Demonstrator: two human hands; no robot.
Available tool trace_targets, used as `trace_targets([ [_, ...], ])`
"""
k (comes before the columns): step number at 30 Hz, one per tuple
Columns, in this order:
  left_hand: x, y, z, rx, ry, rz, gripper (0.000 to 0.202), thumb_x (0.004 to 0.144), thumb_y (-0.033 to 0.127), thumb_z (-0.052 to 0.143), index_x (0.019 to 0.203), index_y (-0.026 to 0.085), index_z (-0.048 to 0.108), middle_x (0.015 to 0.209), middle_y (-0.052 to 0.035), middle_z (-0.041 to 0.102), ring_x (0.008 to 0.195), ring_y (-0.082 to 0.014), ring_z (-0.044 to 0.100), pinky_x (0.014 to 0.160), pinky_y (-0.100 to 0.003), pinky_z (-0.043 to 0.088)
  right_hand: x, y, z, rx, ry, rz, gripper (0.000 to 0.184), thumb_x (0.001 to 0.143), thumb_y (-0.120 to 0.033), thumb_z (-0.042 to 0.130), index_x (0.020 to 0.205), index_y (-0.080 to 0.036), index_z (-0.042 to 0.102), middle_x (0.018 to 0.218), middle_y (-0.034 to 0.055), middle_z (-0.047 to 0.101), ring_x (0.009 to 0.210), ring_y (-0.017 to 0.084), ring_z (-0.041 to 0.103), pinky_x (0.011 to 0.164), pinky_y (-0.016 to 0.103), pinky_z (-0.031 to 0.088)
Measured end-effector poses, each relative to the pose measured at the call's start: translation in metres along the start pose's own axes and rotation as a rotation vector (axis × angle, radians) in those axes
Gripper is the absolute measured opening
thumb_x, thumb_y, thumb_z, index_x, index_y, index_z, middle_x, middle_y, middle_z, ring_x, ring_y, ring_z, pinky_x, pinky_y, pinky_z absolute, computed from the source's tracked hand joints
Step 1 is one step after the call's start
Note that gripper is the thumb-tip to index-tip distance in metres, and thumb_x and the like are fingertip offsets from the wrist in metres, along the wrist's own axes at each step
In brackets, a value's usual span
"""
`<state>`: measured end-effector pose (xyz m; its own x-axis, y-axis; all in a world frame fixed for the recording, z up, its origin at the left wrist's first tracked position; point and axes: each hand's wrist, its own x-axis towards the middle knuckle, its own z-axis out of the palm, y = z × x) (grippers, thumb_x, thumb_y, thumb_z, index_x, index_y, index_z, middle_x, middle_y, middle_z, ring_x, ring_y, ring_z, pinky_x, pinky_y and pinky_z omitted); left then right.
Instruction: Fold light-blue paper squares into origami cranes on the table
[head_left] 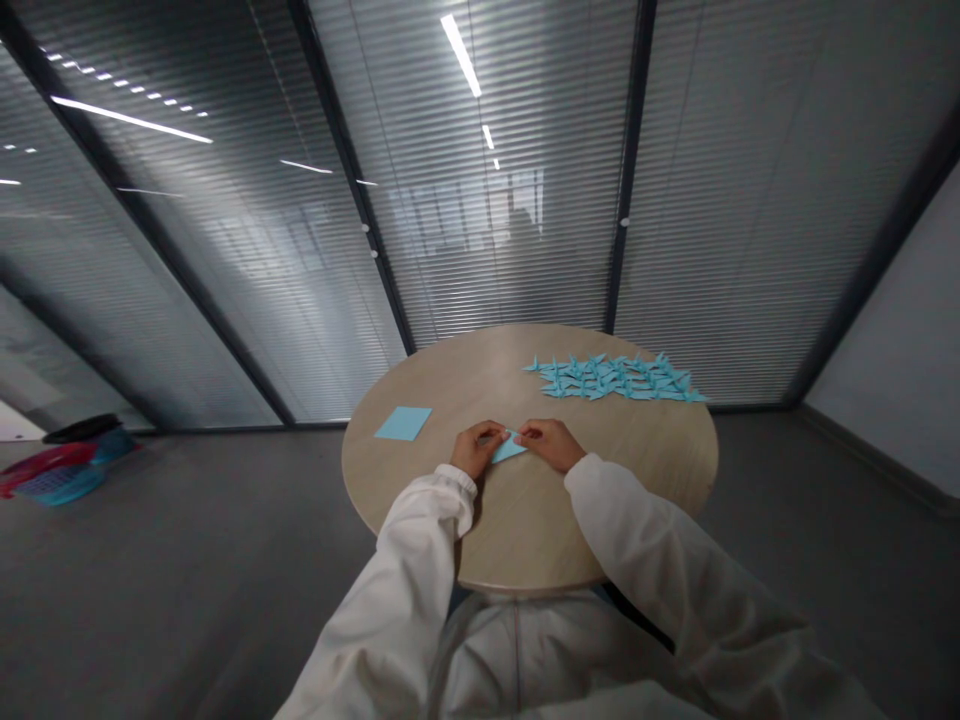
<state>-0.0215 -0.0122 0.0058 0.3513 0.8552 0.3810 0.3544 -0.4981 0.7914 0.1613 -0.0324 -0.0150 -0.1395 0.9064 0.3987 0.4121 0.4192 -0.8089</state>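
A small piece of light blue origami paper (509, 448) lies between my hands over the middle of the round table. My left hand (478, 448) pinches its left side with thumb and forefinger. On the paper's upper right side, my right hand (553, 443) has its fingers closed in the same way. Part of the paper is hidden under the fingers, so its exact folds cannot be made out. To the left of my hands, a flat blue sheet stack (403, 423) rests on the table; whether it is one sheet or more is unclear.
Several folded blue paper cranes (615, 378) stand in rows at the table's back right. The round wooden table (540, 540) ends close to my lap. Behind it is a glass wall with blinds (510, 280). Red and blue baskets (64, 475) sit on the floor at far left.
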Motion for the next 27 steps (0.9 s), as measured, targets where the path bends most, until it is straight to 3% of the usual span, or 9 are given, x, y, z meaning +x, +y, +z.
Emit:
trace_targets([
  [16,0.0002,-0.0016,0.0024,-0.083,0.054,-0.023,0.031,0.071,0.045,0.062,0.076,0.015,0.067,0.075,-0.0041,0.067,0.074,-0.0164,0.061,0.071,-0.027,0.047,0.001,-0.0011,-0.0016,0.037,0.02,0.005,0.026,0.073,-0.04,0.063,0.08,-0.017,0.07,0.073,0.0034,0.069,0.069,0.016,0.063,0.068,0.027,0.048],
  [27,0.0006,-0.0002,0.0016,-0.113,0.009,-0.032,0.03,0.072,0.044,0.061,0.075,0.014,0.064,0.072,-0.0035,0.064,0.07,-0.015,0.058,0.067,-0.025,0.046,0.0008,-0.0026,-0.0018,0.072,-0.006,0.0,0.027,0.073,-0.04,0.063,0.08,-0.015,0.07,0.075,0.0042,0.07,0.07,0.017,0.063,0.068,0.027,0.047],
])
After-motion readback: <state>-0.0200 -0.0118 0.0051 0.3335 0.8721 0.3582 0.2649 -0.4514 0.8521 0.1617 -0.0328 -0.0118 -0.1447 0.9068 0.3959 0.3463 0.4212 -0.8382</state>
